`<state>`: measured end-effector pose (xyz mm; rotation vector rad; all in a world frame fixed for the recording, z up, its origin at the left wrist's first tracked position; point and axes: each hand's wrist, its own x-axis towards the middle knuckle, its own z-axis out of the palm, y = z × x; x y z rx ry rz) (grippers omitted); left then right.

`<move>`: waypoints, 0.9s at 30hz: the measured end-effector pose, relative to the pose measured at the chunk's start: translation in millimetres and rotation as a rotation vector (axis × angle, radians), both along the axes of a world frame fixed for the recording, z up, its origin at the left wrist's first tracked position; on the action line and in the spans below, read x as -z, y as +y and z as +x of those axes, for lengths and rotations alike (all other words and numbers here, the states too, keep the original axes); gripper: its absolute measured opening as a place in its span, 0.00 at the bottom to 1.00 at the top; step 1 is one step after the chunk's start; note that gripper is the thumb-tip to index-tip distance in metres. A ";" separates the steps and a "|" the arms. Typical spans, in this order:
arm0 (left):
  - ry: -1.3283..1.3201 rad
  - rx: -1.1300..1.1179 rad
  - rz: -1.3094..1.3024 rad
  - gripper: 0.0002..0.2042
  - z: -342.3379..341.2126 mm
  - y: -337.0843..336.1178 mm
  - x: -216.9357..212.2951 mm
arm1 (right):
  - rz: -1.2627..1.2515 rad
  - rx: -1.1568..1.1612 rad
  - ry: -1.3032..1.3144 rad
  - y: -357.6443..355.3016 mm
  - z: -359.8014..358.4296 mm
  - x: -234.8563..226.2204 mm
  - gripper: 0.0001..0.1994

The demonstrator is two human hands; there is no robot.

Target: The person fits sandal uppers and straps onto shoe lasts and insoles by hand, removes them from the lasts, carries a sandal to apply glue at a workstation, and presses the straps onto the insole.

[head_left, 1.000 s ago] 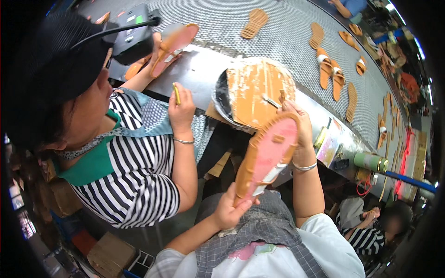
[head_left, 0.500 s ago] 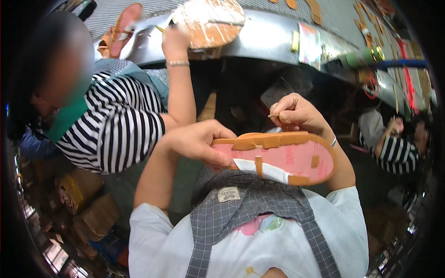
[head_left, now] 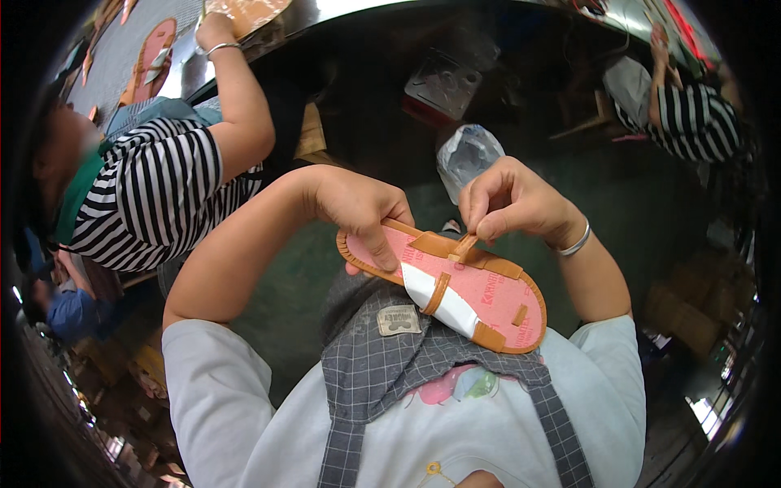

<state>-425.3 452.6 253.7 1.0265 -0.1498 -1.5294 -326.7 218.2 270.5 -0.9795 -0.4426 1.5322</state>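
An unfinished sandal (head_left: 506, 302) with a pink insole and a tan rim lies tilted above my apron, its rounded end pointing down and right. My left hand (head_left: 358, 207) grips its narrower upper-left end, thumb pressed onto the pink face, most fingers hidden beneath. Across the sandal's near side runs a white lining strip (head_left: 419, 286), crossed by a short tan loop. Along the far edge, my right hand (head_left: 514, 202) pinches a small tan strap (head_left: 464, 246) between thumb and fingertips. This strap stands up from the tan side band.
A clear plastic bag (head_left: 457, 159) is just beyond my right hand. At left sits a co-worker in a striped shirt (head_left: 167, 187), arm on the metal worktable (head_left: 313, 11). Another pink-soled sandal (head_left: 154, 53) lies there. A second striped person (head_left: 695, 122) is far right.
My right hand has come down to the sandal and now pinches the small strap. The sandal's rounded end has swung lower. My view has turned away from the worktable.
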 end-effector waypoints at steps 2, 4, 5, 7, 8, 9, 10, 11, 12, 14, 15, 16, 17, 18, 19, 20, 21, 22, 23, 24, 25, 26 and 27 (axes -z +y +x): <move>-0.012 0.055 0.015 0.12 -3.2 -29.3 -10.5 | 0.002 -0.138 -0.162 -28.1 -10.3 -8.5 0.04; -0.020 0.127 0.070 0.13 -5.5 -62.1 -18.0 | 0.033 -0.119 -0.169 -62.0 -23.5 -8.6 0.05; -0.024 0.152 0.078 0.13 -5.6 -78.9 -22.7 | 0.016 -0.131 -0.189 -78.6 -29.1 -12.5 0.05; -0.044 0.136 0.112 0.13 -16.5 -115.7 -34.2 | -0.002 -0.143 -0.252 -114.6 -47.4 -20.9 0.05; -0.043 0.161 0.119 0.13 -24.3 -135.4 -36.0 | 0.003 -0.117 -0.251 -135.0 -61.0 -22.0 0.05; -0.077 0.202 0.113 0.13 -27.5 -152.8 -38.0 | 0.017 -0.105 -0.295 -153.0 -69.4 -24.4 0.06; -0.112 0.242 0.106 0.13 -30.5 -170.3 -41.9 | 0.029 -0.094 -0.340 -170.4 -78.2 -27.4 0.06; -0.126 0.264 0.115 0.13 -32.5 -186.8 -49.3 | 0.033 -0.070 -0.384 -186.6 -87.4 -31.7 0.07; -0.149 0.275 0.153 0.12 -38.2 -205.2 -60.3 | 0.036 -0.053 -0.390 -205.1 -98.1 -38.2 0.07; -0.179 0.300 0.195 0.12 -49.3 -241.5 -74.1 | 0.012 -0.034 -0.616 -240.4 -117.3 -54.4 0.08; -0.182 0.340 0.216 0.12 -54.5 -257.7 -78.7 | 0.013 -0.017 -0.623 -255.5 -128.1 -61.3 0.08; -0.184 0.380 0.237 0.12 -59.5 -272.7 -82.5 | -0.032 -0.025 -0.660 -269.5 -138.5 -67.8 0.08; -0.190 0.393 0.241 0.12 -64.8 -286.4 -85.1 | -0.078 -0.035 -0.695 -282.0 -147.0 -73.4 0.09; -0.207 0.403 0.231 0.12 -66.6 -299.7 -86.9 | -0.080 -0.019 -0.704 -293.4 -149.6 -78.9 0.09; -0.223 0.413 0.219 0.11 -67.4 -312.1 -89.0 | -0.117 -0.052 -0.735 -303.4 -150.4 -83.6 0.09; -0.230 0.427 0.221 0.11 -66.9 -323.6 -92.3 | -0.156 -0.086 -0.764 -312.6 -150.7 -86.6 0.09; -0.234 0.416 0.241 0.11 -67.2 -334.6 -96.6 | -0.160 -0.074 -0.764 -321.6 -152.3 -88.4 0.09; -0.237 0.405 0.260 0.11 -66.9 -344.7 -100.4 | -0.163 -0.078 -0.788 -329.8 -153.1 -89.7 0.09; -0.238 0.417 0.259 0.11 -66.4 -354.2 -103.6 | -0.166 -0.084 -0.810 -337.8 -153.8 -90.7 0.08; -0.247 0.441 0.270 0.11 -64.8 -362.8 -106.4 | -0.170 -0.074 -0.809 -345.1 -154.8 -91.2 0.08; -0.255 0.464 0.280 0.11 -62.0 -369.9 -108.2 | -0.133 -0.031 -0.829 -351.6 -156.0 -91.0 0.08; -0.255 0.474 0.278 0.11 -57.5 -375.0 -106.3 | -0.096 0.012 -0.848 -357.3 -155.6 -90.2 0.08; -0.292 0.502 0.250 0.11 -52.9 -377.8 -102.5 | -0.099 0.021 -0.843 -363.0 -154.6 -88.5 0.08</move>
